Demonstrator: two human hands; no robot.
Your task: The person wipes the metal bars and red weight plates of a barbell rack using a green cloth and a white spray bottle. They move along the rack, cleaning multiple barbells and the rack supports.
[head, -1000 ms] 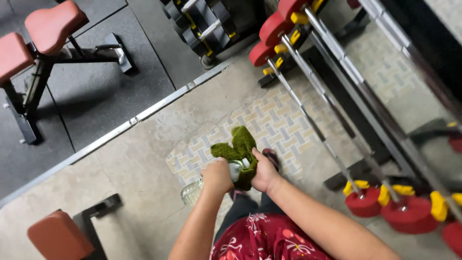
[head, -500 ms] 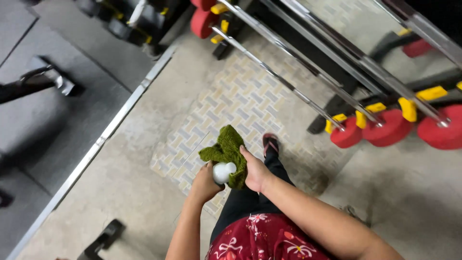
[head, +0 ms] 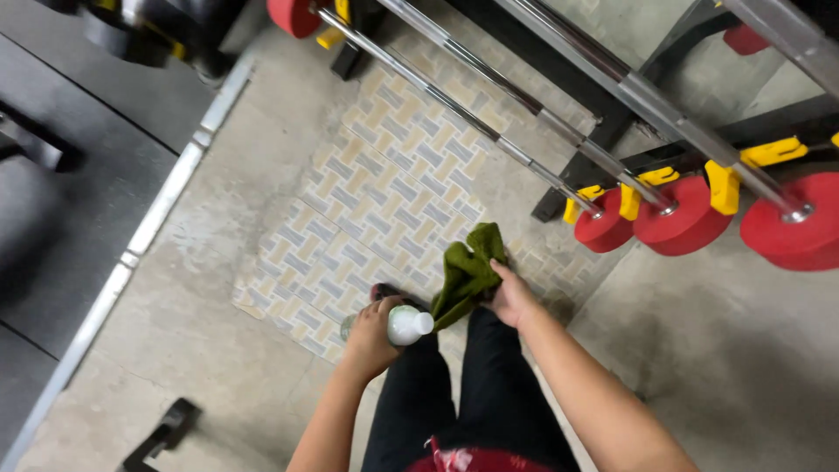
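My left hand [head: 374, 335] grips a small clear bottle with a white cap [head: 407, 324], held on its side with the cap pointing right. My right hand [head: 511, 295] holds a crumpled green cloth [head: 468, 270], which hangs just above and beside the bottle's cap. Both hands are in front of my black-trousered legs, over a patterned tiled patch of floor [head: 376, 188]. The toe of a dark shoe [head: 384, 291] shows behind my left hand.
Several steel barbells [head: 559, 79] with red plates [head: 682, 225] and yellow collars lie on a black rack at the upper right. A metal floor strip [head: 157, 210] borders dark rubber matting [head: 61, 201] on the left. A black bench foot [head: 166, 428] sits at the bottom left.
The view has swung right and toward the barbell rack. The bottle has turned so its cap points right, and the green cloth has shifted to the right of it.
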